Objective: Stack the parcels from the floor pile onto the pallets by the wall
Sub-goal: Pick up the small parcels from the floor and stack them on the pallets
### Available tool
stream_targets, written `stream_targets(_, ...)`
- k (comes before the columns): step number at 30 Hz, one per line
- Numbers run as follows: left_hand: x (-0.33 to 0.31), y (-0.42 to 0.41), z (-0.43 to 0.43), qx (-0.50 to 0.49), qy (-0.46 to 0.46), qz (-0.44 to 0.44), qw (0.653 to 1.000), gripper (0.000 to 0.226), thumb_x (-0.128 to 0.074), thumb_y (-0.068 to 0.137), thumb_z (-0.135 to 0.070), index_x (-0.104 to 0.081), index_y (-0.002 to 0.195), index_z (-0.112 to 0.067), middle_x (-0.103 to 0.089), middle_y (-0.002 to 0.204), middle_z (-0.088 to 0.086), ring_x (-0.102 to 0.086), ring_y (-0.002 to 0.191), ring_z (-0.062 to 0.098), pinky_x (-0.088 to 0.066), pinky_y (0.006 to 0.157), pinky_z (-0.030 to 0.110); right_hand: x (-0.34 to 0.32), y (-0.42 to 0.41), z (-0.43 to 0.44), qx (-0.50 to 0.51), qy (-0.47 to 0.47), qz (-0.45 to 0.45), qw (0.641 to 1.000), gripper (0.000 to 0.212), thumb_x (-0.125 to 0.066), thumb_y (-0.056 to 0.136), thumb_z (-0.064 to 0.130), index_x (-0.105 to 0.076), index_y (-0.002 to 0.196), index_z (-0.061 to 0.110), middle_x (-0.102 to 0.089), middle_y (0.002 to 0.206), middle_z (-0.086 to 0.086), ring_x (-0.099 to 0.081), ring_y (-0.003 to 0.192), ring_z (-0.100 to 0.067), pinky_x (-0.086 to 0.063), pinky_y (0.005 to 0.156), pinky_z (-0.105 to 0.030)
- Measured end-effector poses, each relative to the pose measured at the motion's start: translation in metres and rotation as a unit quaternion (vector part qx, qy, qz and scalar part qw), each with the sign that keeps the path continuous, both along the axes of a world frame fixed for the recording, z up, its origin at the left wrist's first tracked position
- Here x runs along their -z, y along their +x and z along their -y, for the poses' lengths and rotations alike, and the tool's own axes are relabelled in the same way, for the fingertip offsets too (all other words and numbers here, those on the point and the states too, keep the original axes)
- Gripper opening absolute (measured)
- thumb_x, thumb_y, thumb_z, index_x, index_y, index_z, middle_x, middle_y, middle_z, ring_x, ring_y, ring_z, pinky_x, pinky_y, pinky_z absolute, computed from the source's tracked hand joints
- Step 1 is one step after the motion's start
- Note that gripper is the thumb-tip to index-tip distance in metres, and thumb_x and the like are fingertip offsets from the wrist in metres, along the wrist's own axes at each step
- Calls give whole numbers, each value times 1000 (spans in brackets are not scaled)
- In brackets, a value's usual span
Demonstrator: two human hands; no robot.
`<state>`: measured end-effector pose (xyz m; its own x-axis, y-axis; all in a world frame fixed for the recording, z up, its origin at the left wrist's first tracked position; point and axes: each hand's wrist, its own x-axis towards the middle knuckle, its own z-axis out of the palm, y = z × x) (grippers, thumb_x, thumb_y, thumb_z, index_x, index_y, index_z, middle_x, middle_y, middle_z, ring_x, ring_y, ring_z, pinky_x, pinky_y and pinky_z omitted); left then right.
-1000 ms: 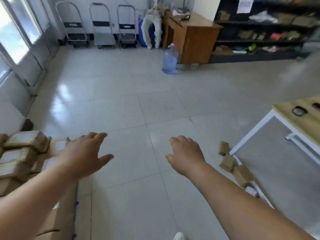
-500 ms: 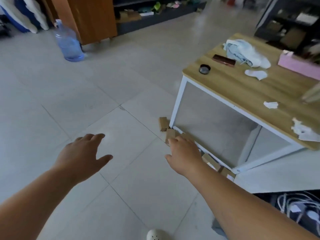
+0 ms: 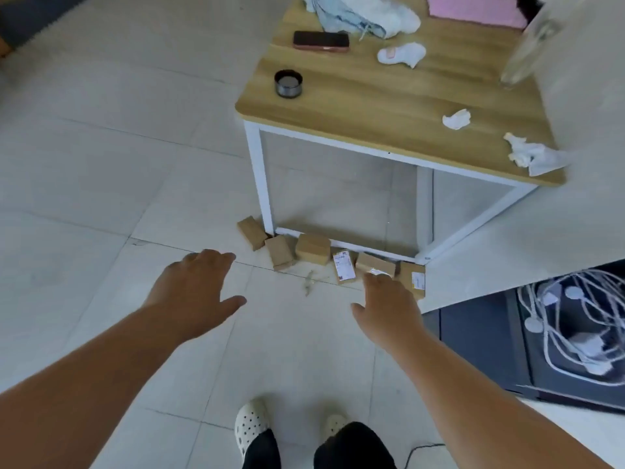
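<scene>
Lying in a loose row on the pale tiled floor (image 3: 101,170), small brown parcels (image 3: 313,248) hug the foot of a white-framed wooden desk (image 3: 372,106). Both hands are released and empty, fingers spread: the left hand (image 3: 196,286) over bare tile, the right hand (image 3: 389,306) close by the nearest parcels. A phone (image 3: 320,40) and tissues (image 3: 456,119) lie on top.

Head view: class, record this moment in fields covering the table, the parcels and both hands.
furniture: white-framed wooden-topped table bearing a black phone and crumpled white tissues
pile: six small brown cardboard parcels in a row on the tiled floor by the table's base
left hand: open, empty, over bare floor
right hand: open, empty, at the row's right end
</scene>
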<state>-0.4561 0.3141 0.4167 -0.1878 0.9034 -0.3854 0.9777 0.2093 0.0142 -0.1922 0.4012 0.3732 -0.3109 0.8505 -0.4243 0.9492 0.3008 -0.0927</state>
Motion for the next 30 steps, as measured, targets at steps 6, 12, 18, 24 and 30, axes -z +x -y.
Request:
stream_targets(6, 63, 29, -105, 76, -15, 11, 997, 69, -50, 90, -60, -31, 144, -21, -45, 141, 0, -46, 126, 22, -42, 102, 36, 58, 38, -63, 85, -13, 5, 996, 43, -50, 97, 39, -45, 133, 15, -56, 119, -4, -53, 110, -26, -42, 85, -34)
stream_targets(12, 150, 82, -185, 122, 5, 1, 992, 72, -58, 85, -60, -34, 138, -19, -50, 132, 0, -50, 120, 23, -43, 98, 35, 135, 83, -125, 122, -17, 6, 992, 43, -52, 96, 39, -46, 130, 13, -56, 121, -5, -53, 110, -25, -46, 89, -34)
stream_targets(18, 279, 132, -267, 181, 7, 15, 983, 74, -57, 87, -57, -27, 144, -21, -41, 141, 0, -40, 130, 24, -33, 108, 38, 255, 133, -181, 222, -12, 26, 975, 50, -52, 97, 41, -43, 137, 12, -54, 128, -8, -53, 116, -27, -48, 94, -36)
stream_targets(24, 433, 185, -336, 236, 4, 13, 972, 81, -59, 87, -53, -22, 151, -19, -34, 150, 4, -33, 138, 26, -28, 113, 39, 407, 177, -213, 357, -19, 3, 934, 53, -59, 93, 37, -48, 137, 10, -56, 129, -11, -56, 114, -31, -50, 94, -41)
stream_targets(30, 562, 233, -398, 300, 17, -9, 954, 79, -59, 87, -50, -23, 150, -18, -37, 147, 6, -35, 136, 27, -29, 111, 40, 532, 214, -256, 439, -10, -18, 898, 60, -61, 90, 36, -42, 139, 7, -50, 134, -12, -50, 121, -31, -42, 98, -40)
